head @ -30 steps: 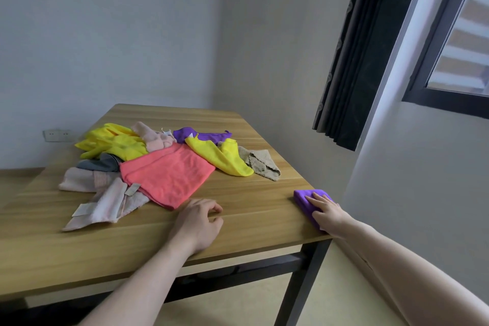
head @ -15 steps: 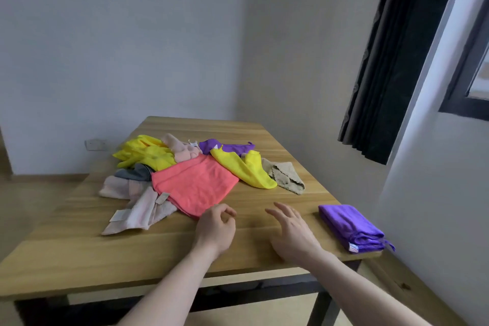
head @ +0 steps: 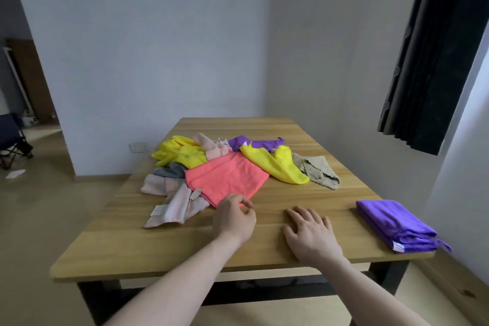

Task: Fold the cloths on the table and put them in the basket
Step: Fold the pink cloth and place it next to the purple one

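A heap of loose cloths lies mid-table: a coral cloth [head: 227, 178] on top, yellow cloths [head: 275, 164], a purple one [head: 254, 143], pale pink ones [head: 172, 201], a grey one and a beige cloth [head: 317, 171]. My left hand [head: 234, 216] hovers at the coral cloth's near corner, fingers curled and pinching toward it; I cannot tell if it grips. My right hand [head: 309, 233] rests open and flat on the wood. A folded purple cloth [head: 394, 222] sits at the table's near right corner. No basket is in view.
The wooden table [head: 185, 254] stands near a grey wall corner. A dark curtain [head: 436, 47] hangs at the right. A doorway with a folding chair [head: 12, 137] opens at the far left.
My right hand let go of the folded purple cloth and moved left onto the bare wood. My left hand lifted and curled its fingers at the coral cloth. The camera panned left.
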The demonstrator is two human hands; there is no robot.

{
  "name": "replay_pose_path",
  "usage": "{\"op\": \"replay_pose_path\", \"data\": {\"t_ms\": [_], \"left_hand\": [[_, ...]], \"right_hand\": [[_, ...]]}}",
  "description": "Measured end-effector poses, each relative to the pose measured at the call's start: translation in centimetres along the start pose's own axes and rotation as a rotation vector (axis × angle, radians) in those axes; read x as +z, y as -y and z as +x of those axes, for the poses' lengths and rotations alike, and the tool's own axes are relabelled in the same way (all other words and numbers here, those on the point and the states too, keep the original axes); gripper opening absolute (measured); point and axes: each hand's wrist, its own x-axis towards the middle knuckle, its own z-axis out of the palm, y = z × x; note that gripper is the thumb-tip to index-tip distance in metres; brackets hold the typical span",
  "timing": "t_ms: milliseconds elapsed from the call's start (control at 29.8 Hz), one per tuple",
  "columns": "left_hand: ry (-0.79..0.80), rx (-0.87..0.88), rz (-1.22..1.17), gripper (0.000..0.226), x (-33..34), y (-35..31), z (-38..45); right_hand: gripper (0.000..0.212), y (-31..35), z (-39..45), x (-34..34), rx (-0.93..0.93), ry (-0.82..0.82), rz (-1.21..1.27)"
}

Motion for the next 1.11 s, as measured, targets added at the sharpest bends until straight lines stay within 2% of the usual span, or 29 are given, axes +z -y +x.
{"op": "replay_pose_path", "data": {"t_ms": [134,268,436,503,637,805,973,1107], "left_hand": [[-0.046,0.107,0.271,0.006,-4.0,2.1,2.7],[0.086,0.101,0.537,0.032,-7.4,4.3,5.9],[0.203,-0.048,0.564,0.064,-8.7,4.7,8.7],[0.218,-0.108,0.574,0.069,-8.9,4.8,9.5],[0.211,-0.136,0.572,0.048,-7.8,4.6,10.5],[0.177,-0.218,0.605,0.049,-6.8,4.9,11.8],[0.085,-0.179,0.479,0.021,-7.1,3.4,12.6],[-0.070,-0.071,0.341,0.030,-9.6,-0.7,14.8]], "right_hand": [[0.061,0.0,-0.1,0.3,-0.020,0.020,-0.017],[0.063,0.0,0.0,0.4,-0.010,0.041,-0.013],[0.064,0.0,0.0,0.6,-0.006,0.049,-0.002],[0.065,0.2,0.1,0.7,-0.006,0.046,0.004],[0.064,0.5,0.0,0.8,-0.005,0.029,0.008],[0.065,0.1,0.1,0.8,0.007,0.029,0.005],[0.066,0.1,0.1,0.8,0.006,0.034,-0.001],[0.066,0.1,0.0,0.6,0.014,0.039,0.002]]}}
